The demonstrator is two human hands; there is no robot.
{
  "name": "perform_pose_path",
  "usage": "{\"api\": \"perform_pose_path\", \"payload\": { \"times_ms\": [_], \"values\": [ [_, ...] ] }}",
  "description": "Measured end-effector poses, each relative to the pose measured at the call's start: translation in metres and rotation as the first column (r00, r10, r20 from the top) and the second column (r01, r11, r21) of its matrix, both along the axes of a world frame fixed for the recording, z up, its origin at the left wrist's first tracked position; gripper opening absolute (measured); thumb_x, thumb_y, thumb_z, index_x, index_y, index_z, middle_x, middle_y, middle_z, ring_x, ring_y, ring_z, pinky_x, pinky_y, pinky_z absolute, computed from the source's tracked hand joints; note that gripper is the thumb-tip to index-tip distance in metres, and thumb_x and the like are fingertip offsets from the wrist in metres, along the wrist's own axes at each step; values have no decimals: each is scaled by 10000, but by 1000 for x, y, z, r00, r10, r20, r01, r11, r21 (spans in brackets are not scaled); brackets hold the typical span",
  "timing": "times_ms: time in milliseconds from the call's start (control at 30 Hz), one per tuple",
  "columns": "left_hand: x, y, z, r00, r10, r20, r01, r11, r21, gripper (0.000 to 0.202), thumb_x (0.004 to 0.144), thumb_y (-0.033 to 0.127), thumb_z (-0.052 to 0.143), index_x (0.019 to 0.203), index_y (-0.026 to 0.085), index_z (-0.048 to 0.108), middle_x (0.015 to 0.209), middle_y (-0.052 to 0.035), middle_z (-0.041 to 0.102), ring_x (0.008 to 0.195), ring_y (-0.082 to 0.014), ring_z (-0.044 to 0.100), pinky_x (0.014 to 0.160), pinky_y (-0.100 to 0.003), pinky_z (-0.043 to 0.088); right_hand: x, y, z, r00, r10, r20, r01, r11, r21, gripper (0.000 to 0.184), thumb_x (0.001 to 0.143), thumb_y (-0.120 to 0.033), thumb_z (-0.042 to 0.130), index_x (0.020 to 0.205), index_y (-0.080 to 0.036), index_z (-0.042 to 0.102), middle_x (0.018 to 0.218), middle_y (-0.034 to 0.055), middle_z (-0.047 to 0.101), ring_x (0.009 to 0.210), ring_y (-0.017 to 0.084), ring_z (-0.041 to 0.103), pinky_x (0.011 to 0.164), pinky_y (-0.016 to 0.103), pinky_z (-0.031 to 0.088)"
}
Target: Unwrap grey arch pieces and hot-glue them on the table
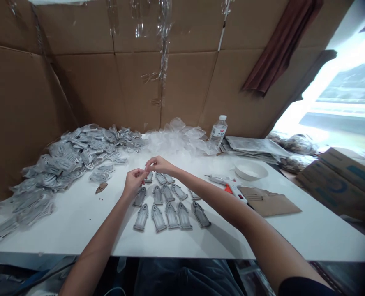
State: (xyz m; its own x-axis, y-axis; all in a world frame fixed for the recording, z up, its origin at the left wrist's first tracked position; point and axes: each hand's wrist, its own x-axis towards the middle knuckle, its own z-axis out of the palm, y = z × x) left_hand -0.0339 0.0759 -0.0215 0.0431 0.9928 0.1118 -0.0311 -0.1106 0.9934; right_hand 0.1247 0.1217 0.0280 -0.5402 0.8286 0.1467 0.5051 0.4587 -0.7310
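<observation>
My left hand (135, 180) and my right hand (158, 164) meet fingertip to fingertip above the far left of a group of grey pieces. The fingers of both are pinched together. Whatever lies between them is too small or hidden to make out. Below them, several flat grey pieces shaped like pointed arched windows, such as this piece (171, 215), lie in rough rows on the white table (108, 238). A darker piece (201, 214) lies at the near right end. My right forearm hides part of the rows.
Bagged grey pieces (65, 156) are heaped at left; clear plastic bags (176, 137) lie at the back. To the right are a water bottle (218, 132), white bowl (250, 169), glue gun (227, 185), cardboard sheet (271, 202) and stacked panels (253, 146). A cardboard wall (182, 82) stands behind.
</observation>
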Motion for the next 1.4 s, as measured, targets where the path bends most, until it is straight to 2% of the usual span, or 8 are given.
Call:
{"api": "perform_pose_path", "payload": {
  "times_ms": [100,233,400,500,567,800,1067,1400],
  "values": [
    [2,-5,4,999,-46,8,46,999,22,396,717,467,844,838,119,697,602,25,625,409,-57,477,381,-173,323,13,-3,15,998,-58,10,58,996,61,232,915,-365,667,891,-133,662,869,12,677,725,109,613,684,277,523],
    [3,-9,7,999,-46,23,45,998,49,599,519,553,892,909,122,746,625,-42,676,400,-89,502,367,-192,315,72,-12,66,959,-282,-21,279,930,240,207,873,-354,659,855,-151,697,886,19,699,762,116,595,739,260,476],
    [-1,-9,4,997,63,42,-68,991,119,479,600,517,845,880,148,723,654,-35,674,491,-95,539,423,-172,360,198,-49,113,713,-690,-121,659,602,451,256,892,-324,539,982,-142,694,1112,95,660,1001,184,581,922,321,436],
    [-5,-8,2,994,102,30,-106,984,146,445,611,505,826,860,152,716,644,-30,670,486,-102,536,431,-182,375,265,-78,103,498,-862,-96,791,406,457,250,915,-326,528,960,-134,681,1132,125,641,1052,226,583,965,382,436],
    [-6,-7,1,992,125,14,-125,979,161,420,613,490,818,839,153,713,636,-28,667,494,-108,546,446,-186,394,298,-94,85,391,-920,-17,836,348,424,254,933,-362,578,1017,-138,662,1124,98,648,1054,219,598,966,430,458],
    [-5,-10,-1,981,189,-49,-174,961,214,287,672,414,751,815,169,712,653,-32,665,570,-134,591,488,-195,436,330,-146,34,323,-896,304,838,420,347,349,952,-440,571,1105,-140,664,1157,106,668,1048,208,629,941,411,485],
    [3,-9,8,973,135,-186,-80,958,274,271,670,419,715,788,175,713,688,-50,688,573,-150,612,522,-228,489,263,-187,-5,359,-747,560,784,567,252,601,852,-713,508,1110,-181,619,941,119,716,913,303,672,680,345,435],
    [57,13,71,796,38,-604,312,829,463,204,748,393,699,850,229,767,880,-73,721,689,-194,582,582,-233,411,225,-160,-24,340,-702,626,767,592,247,500,812,-554,591,1145,-199,475,956,130,688,949,355,670,704,362,430]
  ]
}}
